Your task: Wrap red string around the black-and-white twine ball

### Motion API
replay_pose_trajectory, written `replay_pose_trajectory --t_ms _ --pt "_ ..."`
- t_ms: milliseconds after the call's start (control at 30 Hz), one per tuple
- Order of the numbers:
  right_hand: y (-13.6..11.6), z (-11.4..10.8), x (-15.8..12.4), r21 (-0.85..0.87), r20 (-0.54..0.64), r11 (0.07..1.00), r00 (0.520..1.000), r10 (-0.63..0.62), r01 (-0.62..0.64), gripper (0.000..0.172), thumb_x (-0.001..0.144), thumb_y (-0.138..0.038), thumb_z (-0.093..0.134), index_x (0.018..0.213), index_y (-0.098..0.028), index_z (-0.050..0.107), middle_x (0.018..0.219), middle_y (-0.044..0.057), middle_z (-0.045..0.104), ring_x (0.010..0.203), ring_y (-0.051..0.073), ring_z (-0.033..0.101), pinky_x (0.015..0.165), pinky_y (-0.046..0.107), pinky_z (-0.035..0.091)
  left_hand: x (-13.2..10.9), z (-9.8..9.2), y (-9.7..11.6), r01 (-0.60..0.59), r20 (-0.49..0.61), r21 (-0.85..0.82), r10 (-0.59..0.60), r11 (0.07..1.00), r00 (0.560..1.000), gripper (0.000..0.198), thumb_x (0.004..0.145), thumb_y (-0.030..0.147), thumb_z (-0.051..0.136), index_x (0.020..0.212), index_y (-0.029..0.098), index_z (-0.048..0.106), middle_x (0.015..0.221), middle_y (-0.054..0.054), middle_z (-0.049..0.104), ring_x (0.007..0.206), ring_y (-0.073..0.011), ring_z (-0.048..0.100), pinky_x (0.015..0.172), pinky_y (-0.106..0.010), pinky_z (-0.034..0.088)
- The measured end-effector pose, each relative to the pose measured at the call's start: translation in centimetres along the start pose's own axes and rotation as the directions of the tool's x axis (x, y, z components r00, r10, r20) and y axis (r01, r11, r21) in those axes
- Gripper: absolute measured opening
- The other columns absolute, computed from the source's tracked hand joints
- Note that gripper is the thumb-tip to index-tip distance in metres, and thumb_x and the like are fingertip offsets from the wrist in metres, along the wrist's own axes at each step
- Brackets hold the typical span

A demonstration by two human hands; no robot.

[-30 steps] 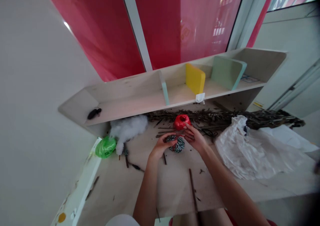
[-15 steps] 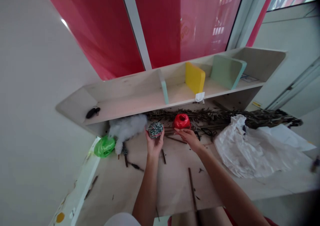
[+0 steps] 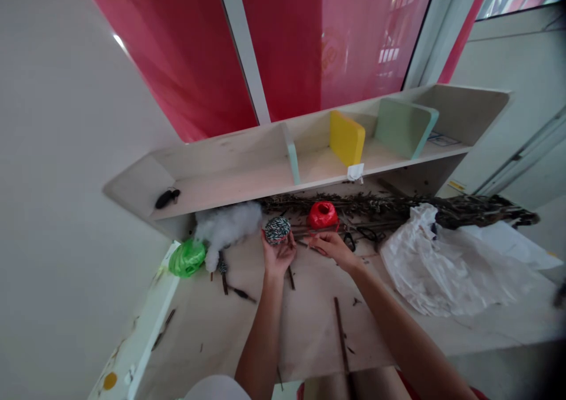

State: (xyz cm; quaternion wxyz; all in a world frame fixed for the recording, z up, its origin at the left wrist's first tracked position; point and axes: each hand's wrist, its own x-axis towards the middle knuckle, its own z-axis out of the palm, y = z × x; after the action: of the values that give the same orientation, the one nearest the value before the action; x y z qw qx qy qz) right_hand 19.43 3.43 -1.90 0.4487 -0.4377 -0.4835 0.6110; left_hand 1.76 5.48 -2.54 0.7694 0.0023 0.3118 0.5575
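In my left hand [image 3: 278,261] rests a ball of dark green and white twisted yarn [image 3: 277,230], with some red showing at its lower side. The fingers curl round it from below. To the right, my right hand [image 3: 332,247] is closed in a pinch on a thin red plastic string [image 3: 312,234]. Just behind that hand a roll of red plastic string [image 3: 323,214] sits on the desk, its hollow centre facing up. A loose red strand hangs at the roll's right side.
White stuffing [image 3: 230,226] and a green string roll [image 3: 187,258] lie left. Dried branches [image 3: 389,209] run below the shelf [image 3: 234,179]. Black scissors [image 3: 349,241] and a crumpled white bag [image 3: 442,270] are right. Brown sticks [image 3: 341,335] are scattered on the desk.
My right hand has moved slightly down from beside the red roll, with the red string at its fingertips. The ball in my left hand has turned or tilted a little.
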Motion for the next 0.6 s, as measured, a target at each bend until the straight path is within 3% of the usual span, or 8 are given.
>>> replay_pose_trajectory --t_ms 100,167,267,367,467,600 --pt "0.6 -0.1 0.2 -0.018 0.035 0.999 0.999 -0.028 0.028 0.043 0.064 -0.054 0.069 0.049 -0.017 0.053 0.043 -0.004 0.035 0.055 0.011 0.049 0.047 0.020 0.022 -0.1 0.1 -0.1 0.053 0.023 -0.053 -0.052 0.997 0.998 0.062 0.070 0.071 0.053 0.094 0.015 0.061 0.081 -0.007 0.063 0.074 -0.0157 0.062 0.061 -0.026 0.051" --pt "0.5 0.0 0.1 -0.043 0.065 0.999 0.998 -0.024 0.027 0.042 0.065 -0.055 0.068 0.052 -0.017 0.056 0.043 -0.005 0.036 0.050 0.009 0.044 0.047 0.020 0.021 -0.1 0.2 -0.2 0.053 0.069 -0.048 -0.050 0.997 0.996 0.063 0.070 0.071 0.054 0.098 0.015 0.061 0.090 -0.011 0.065 0.083 -0.0185 0.064 0.069 -0.029 0.053" --pt "-0.2 0.4 -0.3 -0.106 0.123 0.994 0.992 -0.010 0.023 0.040 0.069 -0.054 0.065 0.059 -0.016 0.062 0.044 -0.006 0.040 0.043 0.006 0.032 0.046 0.021 0.019 0.0 0.5 -0.4 -0.018 0.122 0.028 0.014 0.999 0.992 0.064 0.069 0.066 0.060 0.108 0.016 0.059 0.105 -0.014 0.065 0.101 -0.0230 0.062 0.082 -0.035 0.052" --pt "-1.0 1.0 -0.8 -0.149 0.198 0.988 0.980 -0.003 0.034 0.039 0.070 -0.053 0.065 0.059 -0.016 0.062 0.045 -0.005 0.045 0.045 0.006 0.032 0.046 0.021 0.020 0.1 0.8 -0.9 -0.126 0.096 0.168 0.111 0.978 0.989 0.066 0.065 0.062 0.067 0.115 0.020 0.056 0.108 -0.011 0.065 0.102 -0.0231 0.061 0.084 -0.035 0.051" --pt "-1.3 1.3 -1.2 -0.154 0.295 0.987 0.955 0.007 0.040 0.039 0.072 -0.052 0.065 0.059 -0.016 0.061 0.048 -0.004 0.048 0.046 0.006 0.034 0.046 0.021 0.021 0.1 1.2 -2.0 -0.239 0.034 0.358 0.243 0.903 0.969 0.064 0.063 0.057 0.071 0.114 0.023 0.056 0.108 -0.008 0.065 0.093 -0.0200 0.063 0.074 -0.030 0.052" --pt "-1.3 1.3 -1.6 -0.136 0.367 0.991 0.929 0.045 0.006 0.040 0.072 -0.054 0.065 0.060 -0.017 0.060 0.050 -0.004 0.048 0.044 0.006 0.033 0.043 0.021 0.021 0.1 1.5 -3.6 -0.425 0.070 0.570 0.474 0.703 0.878 0.057 0.057 0.045 0.079 0.105 0.022 0.057 0.104 -0.005 0.064 0.091 -0.0180 0.063 0.075 -0.027 0.049"
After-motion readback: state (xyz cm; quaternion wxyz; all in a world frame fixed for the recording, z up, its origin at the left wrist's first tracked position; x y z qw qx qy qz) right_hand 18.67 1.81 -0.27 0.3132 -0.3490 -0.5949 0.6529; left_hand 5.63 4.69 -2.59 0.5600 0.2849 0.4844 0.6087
